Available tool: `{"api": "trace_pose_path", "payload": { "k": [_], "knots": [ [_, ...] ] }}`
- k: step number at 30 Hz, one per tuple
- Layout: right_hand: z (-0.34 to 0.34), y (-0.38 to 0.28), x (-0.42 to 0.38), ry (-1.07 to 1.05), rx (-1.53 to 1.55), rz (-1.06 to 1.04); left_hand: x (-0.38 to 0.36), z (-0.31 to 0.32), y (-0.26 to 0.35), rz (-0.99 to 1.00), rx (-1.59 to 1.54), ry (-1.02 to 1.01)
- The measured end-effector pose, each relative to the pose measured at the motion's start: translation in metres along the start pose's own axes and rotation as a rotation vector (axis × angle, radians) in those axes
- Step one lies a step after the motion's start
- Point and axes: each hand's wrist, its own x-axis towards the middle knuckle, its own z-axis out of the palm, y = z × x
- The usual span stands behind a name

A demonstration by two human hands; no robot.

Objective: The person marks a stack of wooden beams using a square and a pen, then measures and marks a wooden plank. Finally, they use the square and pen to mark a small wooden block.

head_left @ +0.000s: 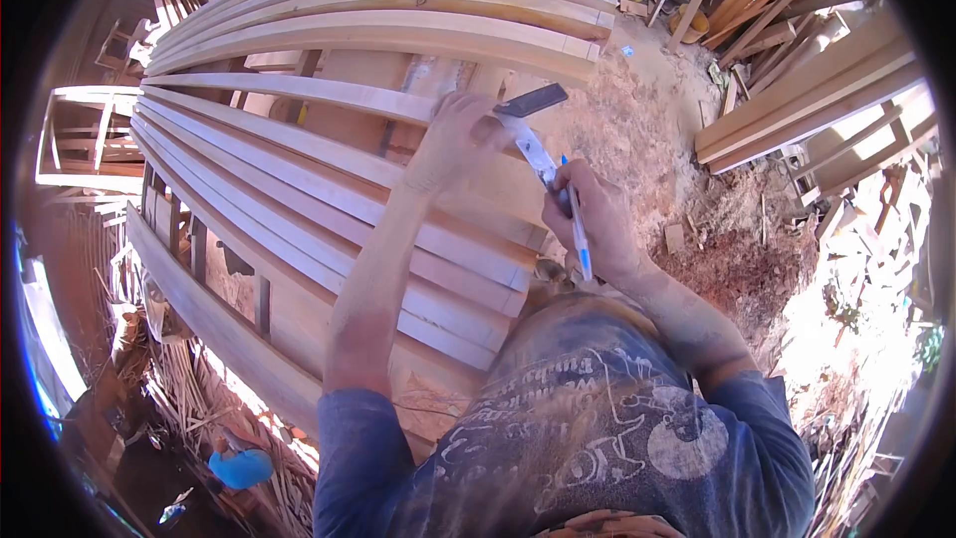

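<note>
My left hand (460,137) is closed around the near end of a pale wooden board (329,92), lifted slightly apart from the boards beside it. At its fingertips is a square (534,144) with a dark arm and a silvery metal arm; the dark arm juts out past the hand. My right hand (597,217) is closed on a white and blue pen (579,224), tip pointing up and away. Its fingers also lie against the lower end of the metal arm. Whether the left fingers press on the square is hidden.
Several more long boards (398,30) lie side by side beyond, and others (478,314) lie nearer me. Stacked timber (807,90) stands at right on dusty ground (637,139). Wood scraps cover the far right. A person in a blue top (241,468) is at lower left.
</note>
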Motion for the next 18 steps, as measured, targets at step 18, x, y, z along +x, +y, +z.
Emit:
{"api": "trace_pose_path", "payload": {
  "k": [18],
  "knots": [
    [0.052,0.149,0.093,0.071,1.396,0.866,0.014,-0.137,0.142,-0.34,0.021,-0.325]
  ]
}}
